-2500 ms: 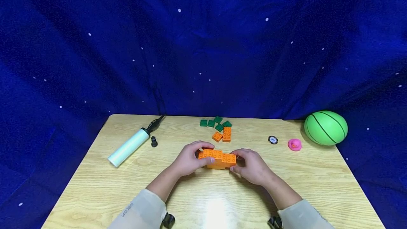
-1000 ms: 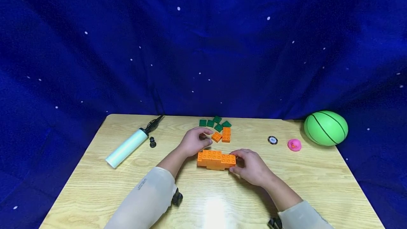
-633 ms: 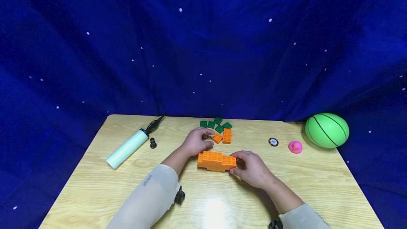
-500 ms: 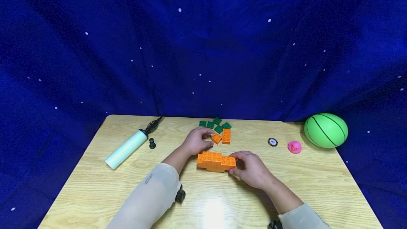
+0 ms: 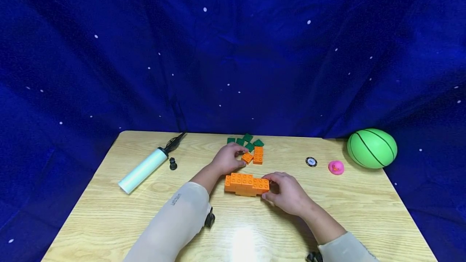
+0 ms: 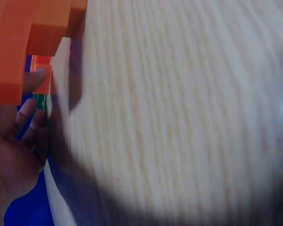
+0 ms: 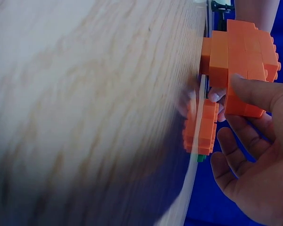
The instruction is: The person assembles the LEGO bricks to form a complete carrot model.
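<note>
A stepped block of joined orange toy bricks [image 5: 244, 186] stands on the table in the middle of the head view. My right hand [image 5: 287, 192] grips its right end, thumb on the near side and fingers behind; in the right wrist view the thumb lies flat against the block [image 7: 247, 52]. Farther back, my left hand [image 5: 226, 160] has thumb and index finger at opposite sides of a small square orange brick [image 5: 247, 157]. A longer orange brick [image 5: 258, 155] lies right beside that one. Several green bricks [image 5: 249, 146] are spread just behind.
A pale hand pump [image 5: 143, 171] and a small black chess pawn [image 5: 173, 164] lie to the left. On the right are a poker chip [image 5: 311, 161], a pink rubber duck [image 5: 336, 167] and a green ball [image 5: 371, 148]. A blue curtain [image 5: 233, 51] hangs behind the table.
My left hand let go of the orange block's left end and moved back to the small orange brick, its fingers now reaching farther right around it. My right hand stayed on the block.
</note>
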`<state>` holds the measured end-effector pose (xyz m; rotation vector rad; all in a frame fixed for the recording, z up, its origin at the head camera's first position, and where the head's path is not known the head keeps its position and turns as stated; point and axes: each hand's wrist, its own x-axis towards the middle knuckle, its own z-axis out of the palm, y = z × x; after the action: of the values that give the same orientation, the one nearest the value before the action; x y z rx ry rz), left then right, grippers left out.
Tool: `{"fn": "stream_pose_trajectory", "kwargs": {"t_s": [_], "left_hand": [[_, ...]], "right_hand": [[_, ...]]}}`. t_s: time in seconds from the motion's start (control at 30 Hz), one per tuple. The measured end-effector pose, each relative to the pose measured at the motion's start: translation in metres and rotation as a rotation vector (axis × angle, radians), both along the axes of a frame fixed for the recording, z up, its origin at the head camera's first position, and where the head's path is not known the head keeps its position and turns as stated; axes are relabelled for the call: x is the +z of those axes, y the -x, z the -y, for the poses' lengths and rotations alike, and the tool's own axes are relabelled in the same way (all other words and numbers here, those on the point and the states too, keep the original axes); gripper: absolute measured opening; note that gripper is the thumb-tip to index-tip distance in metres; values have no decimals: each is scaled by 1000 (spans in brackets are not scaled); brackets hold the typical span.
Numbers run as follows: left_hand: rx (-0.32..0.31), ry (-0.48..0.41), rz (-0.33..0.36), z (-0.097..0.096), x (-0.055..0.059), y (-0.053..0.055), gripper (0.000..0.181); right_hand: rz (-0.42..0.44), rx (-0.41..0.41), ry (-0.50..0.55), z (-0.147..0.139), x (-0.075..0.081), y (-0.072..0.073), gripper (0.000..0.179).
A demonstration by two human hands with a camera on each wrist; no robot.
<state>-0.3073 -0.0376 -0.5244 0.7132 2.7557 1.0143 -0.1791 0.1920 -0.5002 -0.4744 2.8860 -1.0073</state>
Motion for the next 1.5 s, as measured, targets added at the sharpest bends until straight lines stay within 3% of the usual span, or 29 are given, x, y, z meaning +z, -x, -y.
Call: {"fn": "stream_pose_trajectory", "kwargs": {"t_s": [0.27,0.7,0.97,1.5], "left_hand": [[16,29,14,-1,2,-3,37],[13,-58,46,4,1,-7,32],[33,-118,89,11,11,-14,29],[39,-187,86,20,30,-29,30]], "right_hand": [[-1,10,13,1,1,0,40],[-6,1,-12,0,1,0,41],[-3,-8,-11,2,1,0,41],[0,-6,-3,1,1,-1,41]]}}
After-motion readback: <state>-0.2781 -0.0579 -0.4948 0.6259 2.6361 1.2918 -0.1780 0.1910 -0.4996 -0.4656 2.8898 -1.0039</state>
